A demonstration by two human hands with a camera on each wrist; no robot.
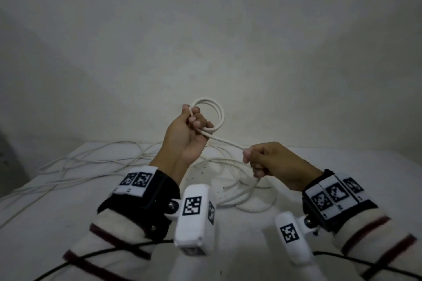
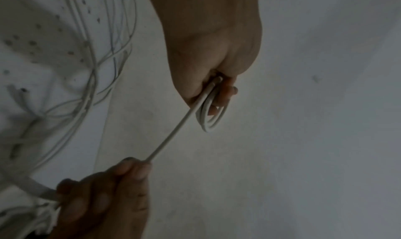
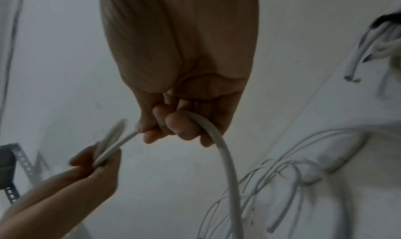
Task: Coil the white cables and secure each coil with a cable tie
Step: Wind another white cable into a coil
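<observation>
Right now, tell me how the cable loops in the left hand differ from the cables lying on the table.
The coil is wound into a few neat round loops and held up in the air by the left hand; the loose cables sprawl in tangled, uneven strands and rest on the table. The coil's strand runs taut to the right hand; the loose cables lie slack. Both are white.
</observation>
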